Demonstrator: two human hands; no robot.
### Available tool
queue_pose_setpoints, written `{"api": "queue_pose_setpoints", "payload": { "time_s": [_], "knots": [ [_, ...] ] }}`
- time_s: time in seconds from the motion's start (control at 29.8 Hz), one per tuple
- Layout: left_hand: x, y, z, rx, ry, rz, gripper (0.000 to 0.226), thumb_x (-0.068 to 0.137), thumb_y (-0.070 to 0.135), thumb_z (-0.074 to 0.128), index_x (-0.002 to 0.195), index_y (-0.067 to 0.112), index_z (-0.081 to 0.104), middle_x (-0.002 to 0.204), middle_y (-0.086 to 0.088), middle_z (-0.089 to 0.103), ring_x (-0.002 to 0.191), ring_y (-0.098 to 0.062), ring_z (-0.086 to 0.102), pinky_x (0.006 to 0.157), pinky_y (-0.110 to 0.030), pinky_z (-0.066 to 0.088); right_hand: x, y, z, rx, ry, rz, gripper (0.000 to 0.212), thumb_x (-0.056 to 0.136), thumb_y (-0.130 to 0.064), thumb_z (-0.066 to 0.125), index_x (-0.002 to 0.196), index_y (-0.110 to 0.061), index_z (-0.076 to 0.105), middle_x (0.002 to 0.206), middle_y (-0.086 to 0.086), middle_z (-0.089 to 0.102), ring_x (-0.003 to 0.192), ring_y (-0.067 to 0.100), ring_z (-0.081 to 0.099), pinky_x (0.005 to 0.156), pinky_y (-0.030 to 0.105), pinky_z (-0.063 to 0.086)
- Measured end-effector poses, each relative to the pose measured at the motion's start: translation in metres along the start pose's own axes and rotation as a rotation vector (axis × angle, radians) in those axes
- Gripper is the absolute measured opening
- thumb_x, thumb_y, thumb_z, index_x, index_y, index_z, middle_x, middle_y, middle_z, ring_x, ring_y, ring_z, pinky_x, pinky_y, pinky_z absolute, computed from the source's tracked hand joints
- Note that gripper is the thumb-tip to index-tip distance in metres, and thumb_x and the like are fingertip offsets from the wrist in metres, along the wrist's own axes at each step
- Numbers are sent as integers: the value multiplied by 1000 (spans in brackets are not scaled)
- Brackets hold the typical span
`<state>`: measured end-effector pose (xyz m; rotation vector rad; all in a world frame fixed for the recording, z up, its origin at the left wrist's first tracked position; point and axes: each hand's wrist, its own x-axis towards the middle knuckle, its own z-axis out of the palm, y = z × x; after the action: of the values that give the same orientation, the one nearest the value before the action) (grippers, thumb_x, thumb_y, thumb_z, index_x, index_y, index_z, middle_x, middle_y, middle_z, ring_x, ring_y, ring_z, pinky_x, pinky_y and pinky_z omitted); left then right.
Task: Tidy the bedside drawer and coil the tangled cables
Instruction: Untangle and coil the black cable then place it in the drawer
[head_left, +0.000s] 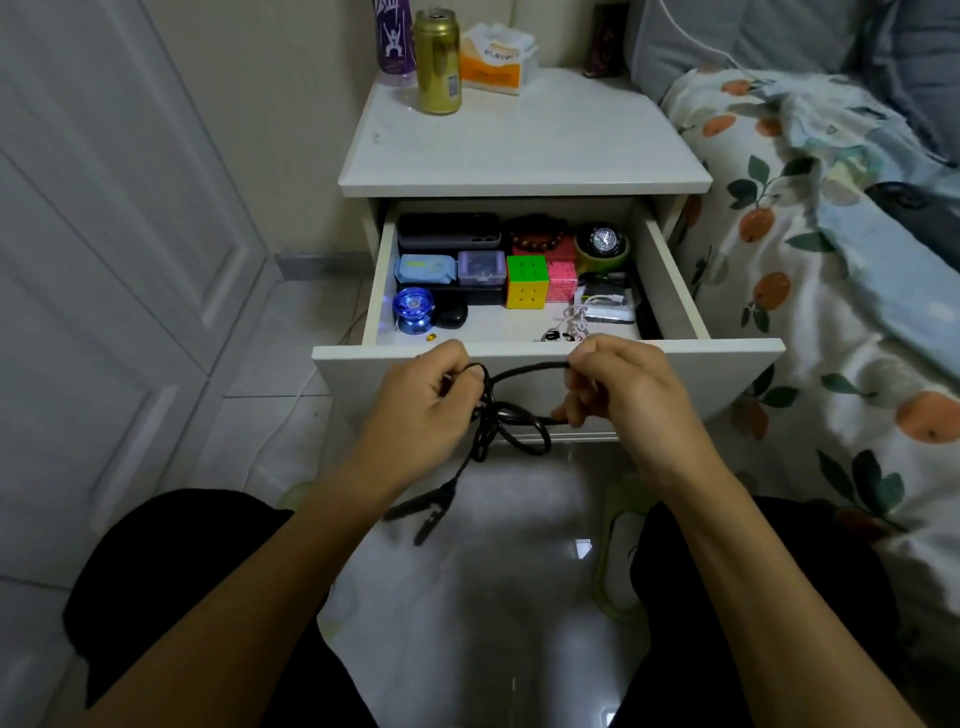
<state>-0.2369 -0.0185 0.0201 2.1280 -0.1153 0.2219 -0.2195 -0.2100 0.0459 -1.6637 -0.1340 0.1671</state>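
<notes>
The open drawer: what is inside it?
Inside the drawer: a puzzle cube, blue yo-yo, watch, bead bracelet, small boxes. Its front panel hides the nearest strip.

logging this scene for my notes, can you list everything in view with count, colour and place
black cable: 1, black, tangled, held in front of the drawer
white open drawer: 1, white, pulled out of the nightstand
white nightstand top: 1, white, beside the bed
gold drink can: 1, gold, nightstand back left
purple bottle: 1, purple, left of the can
orange-and-white tissue pack: 1, nightstand back
colourful puzzle cube: 1, green and yellow faces, drawer middle
pink puzzle cube: 1, pink, right of it
blue yo-yo: 1, blue, drawer front left
dark beaded bracelet: 1, dark brown, drawer back
black watch: 1, black, drawer back right
fruit-print bedding: 1, white with oranges, right
left hand: 1, grip on cable
right hand: 1, grip on cable
</notes>
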Motion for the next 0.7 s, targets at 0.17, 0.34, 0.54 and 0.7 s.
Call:
{"api": "queue_pose_setpoints", "payload": {
  "time_s": [0.17,0.34,0.54,0.7],
  "knots": [
    [-3,2,-1,151,-43,221,26,95,21,51,72,11,46,70,1,46,64,-9,41,56,-18,32,-5,1,7,-592,-172,-166,37,99,-30,52,74,-7,65,58,8,55,57,19,50,61,38,45],
    [0,-5,0,63,26,43,16,96,23,58,85,13,63,91,-1,61,85,-11,60,72,-21,48,-8,-1,11,-628,-166,-366,31,98,-22,56,75,-4,67,71,4,64,66,15,55,63,35,43],
    [13,-1,-7,-598,99,-472,19,98,18,55,84,9,61,79,-4,75,82,-23,73,68,-39,62,-8,2,15,-532,-160,-370,30,94,-26,56,72,-10,68,65,-3,60,61,12,53,59,29,40],
    [4,-5,-6,-199,-161,-11,12,98,17,57,87,18,61,82,3,74,83,-8,72,70,-18,56,-2,1,-1,-31,98,-102,38,92,-29,54,55,-19,58,50,0,34,48,15,30,47,24,26]
  ]
}}
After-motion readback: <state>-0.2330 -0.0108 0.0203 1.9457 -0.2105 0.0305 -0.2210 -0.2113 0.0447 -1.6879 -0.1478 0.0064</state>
